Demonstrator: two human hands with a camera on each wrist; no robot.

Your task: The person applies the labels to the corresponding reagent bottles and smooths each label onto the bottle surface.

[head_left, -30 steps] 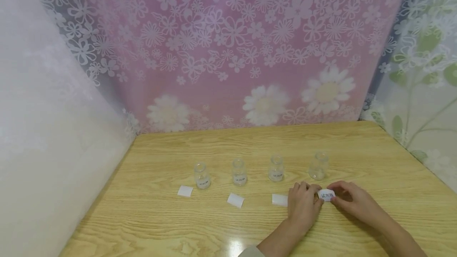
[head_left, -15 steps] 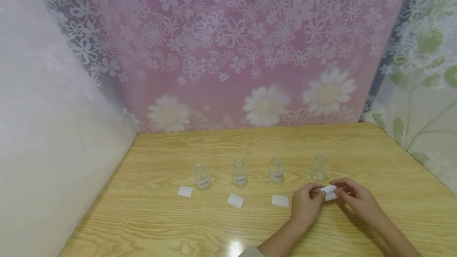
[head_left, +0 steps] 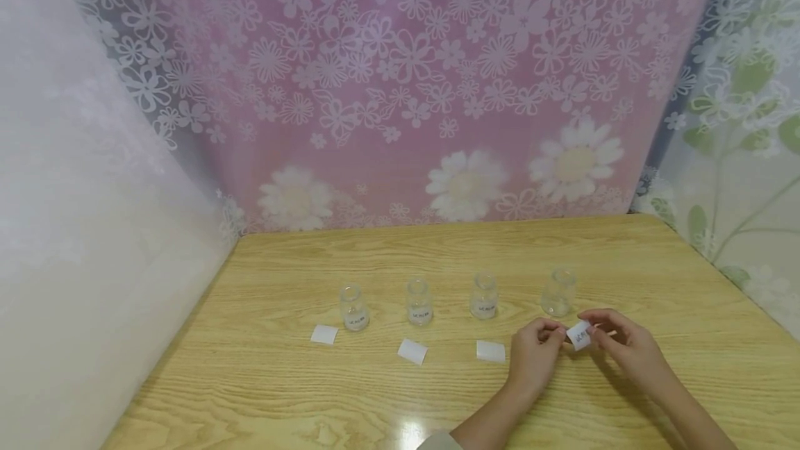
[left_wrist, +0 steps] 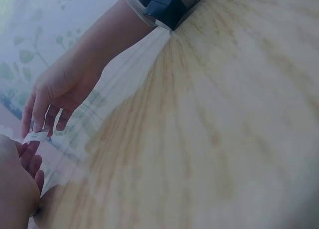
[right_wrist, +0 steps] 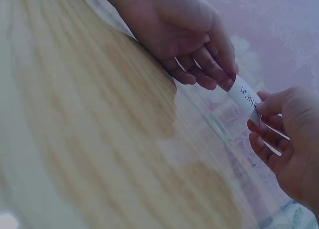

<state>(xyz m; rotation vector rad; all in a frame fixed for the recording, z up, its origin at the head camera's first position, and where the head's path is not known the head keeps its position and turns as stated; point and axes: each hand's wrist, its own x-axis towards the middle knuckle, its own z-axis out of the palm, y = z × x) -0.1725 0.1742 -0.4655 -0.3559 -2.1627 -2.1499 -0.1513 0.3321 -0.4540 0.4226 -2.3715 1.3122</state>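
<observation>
A small white label (head_left: 578, 336) with handwritten dark characters is stretched between my two hands, above the table. My left hand (head_left: 535, 358) pinches its left end between thumb and fingers, and my right hand (head_left: 630, 351) pinches the right end. The right wrist view shows the label (right_wrist: 242, 94) bent a little, with writing on its outer face. Just beyond the hands stands a clear glass bottle (head_left: 558, 293) with no label visible on it. Farther left, three similar bottles, the near one (head_left: 484, 297), the middle one (head_left: 419, 303) and the leftmost (head_left: 354, 309), each bear a written white label low on the front.
Three blank white paper pieces lie on the wooden table (head_left: 281, 394): one (head_left: 490, 351) beside my left hand, another (head_left: 412, 351) in the middle, a third (head_left: 324, 335) at the left. Floral curtains (head_left: 400, 89) hang behind the table and at both sides.
Both hands have lifted slightly and shifted right with the label, which has turned from roughly level to tilted. The nearest blank paper piece is now fully uncovered. The bottles have not moved.
</observation>
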